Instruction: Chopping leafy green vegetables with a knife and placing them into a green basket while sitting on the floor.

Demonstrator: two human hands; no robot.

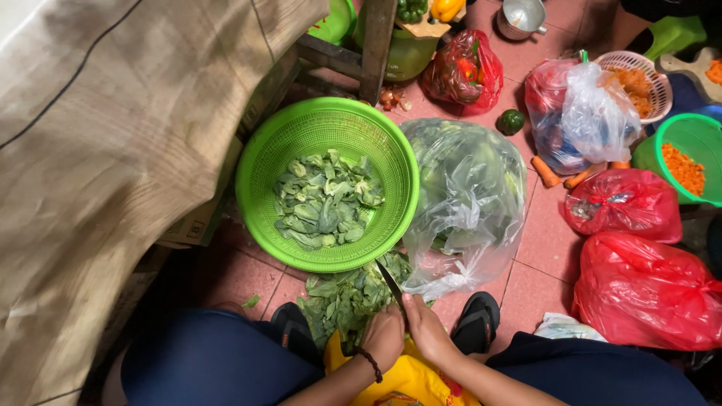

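Note:
My left hand [383,334], with a dark bead bracelet on its wrist, presses on a bunch of leafy greens [342,297] lying just in front of my lap. Beside it, my right hand [429,331] grips a knife whose dark blade [389,282] points up and left over the greens. Beyond them a round green plastic colander [259,150] sits on the tiled floor, holding chopped green leaves [323,199]. My feet in black sandals [477,319] flank the greens, and a yellow cloth [406,380] lies on my lap.
A clear plastic bag of greens [466,188] lies right of the colander. Red plastic bags [647,289] fill the right side, with loose carrots [545,171], a green pepper [511,121] and a green bowl of diced carrot [681,162]. A brown cloth [98,165] covers the left.

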